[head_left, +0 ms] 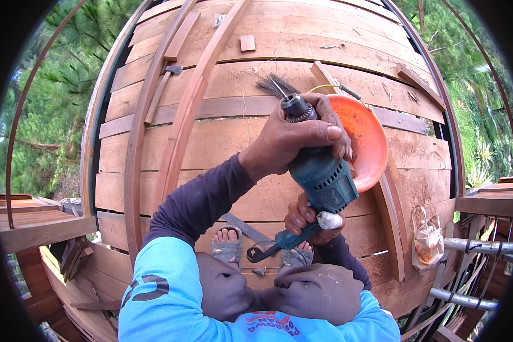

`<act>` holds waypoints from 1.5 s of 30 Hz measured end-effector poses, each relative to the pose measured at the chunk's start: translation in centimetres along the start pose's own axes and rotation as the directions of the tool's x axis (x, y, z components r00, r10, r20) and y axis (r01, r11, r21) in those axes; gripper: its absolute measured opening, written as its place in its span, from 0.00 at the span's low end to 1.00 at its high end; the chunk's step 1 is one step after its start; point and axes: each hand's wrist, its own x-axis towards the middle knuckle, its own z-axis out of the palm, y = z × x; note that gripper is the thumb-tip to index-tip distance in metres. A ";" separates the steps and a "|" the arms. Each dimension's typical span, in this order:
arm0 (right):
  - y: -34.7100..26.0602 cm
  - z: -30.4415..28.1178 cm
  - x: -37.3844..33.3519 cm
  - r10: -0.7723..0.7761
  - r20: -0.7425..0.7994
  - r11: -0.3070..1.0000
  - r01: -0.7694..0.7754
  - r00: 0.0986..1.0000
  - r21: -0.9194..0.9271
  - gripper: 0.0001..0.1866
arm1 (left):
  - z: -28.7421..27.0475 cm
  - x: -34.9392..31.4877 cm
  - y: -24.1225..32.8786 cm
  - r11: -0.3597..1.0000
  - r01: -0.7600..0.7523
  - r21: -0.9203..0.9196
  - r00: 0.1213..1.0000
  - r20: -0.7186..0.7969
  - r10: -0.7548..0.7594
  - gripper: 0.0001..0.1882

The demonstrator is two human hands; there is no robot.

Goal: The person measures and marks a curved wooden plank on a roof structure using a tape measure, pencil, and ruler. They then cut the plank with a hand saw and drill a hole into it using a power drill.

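Note:
A teal power drill [328, 181] is held up in front of me, tilted with its chuck [295, 106] up and to the left. A thin bit [275, 86] sticks out of the chuck. My left hand [293, 137] is closed round the front of the drill, just behind the chuck. My right hand [300, 215] is wrapped round the handle; a white wrapping [329, 220] covers one digit. The handle's lower end points toward my lap. Behind the drill, an orange bowl-shaped thing [373, 139] is partly hidden, with a yellow-green cord [325, 87] by its rim.
Long timber beams [182, 134] lie across the plank floor [256, 139]. A hammer [173, 70] rests between beams at the left. Beyond are a small wood block [247, 43] and dark bristles [273, 85]. A cloth bag [427, 242] sits at the right, near metal poles [479, 246].

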 end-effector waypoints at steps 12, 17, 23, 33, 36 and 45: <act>0.2 0.6 0.4 -0.007 -0.018 0.999 0.008 1.000 0.040 0.22 | 0.2 -0.6 -0.1 1.000 0.016 0.007 1.000 -0.022 -0.016 0.08; 0.3 -0.2 0.3 -0.007 0.039 1.000 0.006 0.999 0.029 0.23 | 0.6 -1.0 0.1 0.996 0.019 0.083 1.000 -0.024 -0.017 0.08; 0.4 -0.6 0.2 0.020 0.103 1.000 -0.021 0.994 0.005 0.24 | 1.4 -1.6 0.3 0.988 0.051 0.143 0.998 -0.040 -0.045 0.07; 0.6 -1.4 -0.2 0.017 0.119 1.000 -0.020 0.993 0.018 0.23 | 1.3 -2.1 0.5 0.958 0.022 0.286 1.000 -0.004 -0.021 0.17; 0.5 -1.3 -0.3 0.034 0.114 0.999 -0.035 0.993 0.010 0.23 | 1.0 -2.1 0.5 0.987 -0.136 0.090 0.988 0.090 0.128 0.33; 0.6 -2.1 -0.6 0.094 0.095 0.995 -0.092 0.991 -0.023 0.24 | 0.6 -3.5 0.5 0.975 -0.077 0.209 0.986 -0.126 0.105 0.43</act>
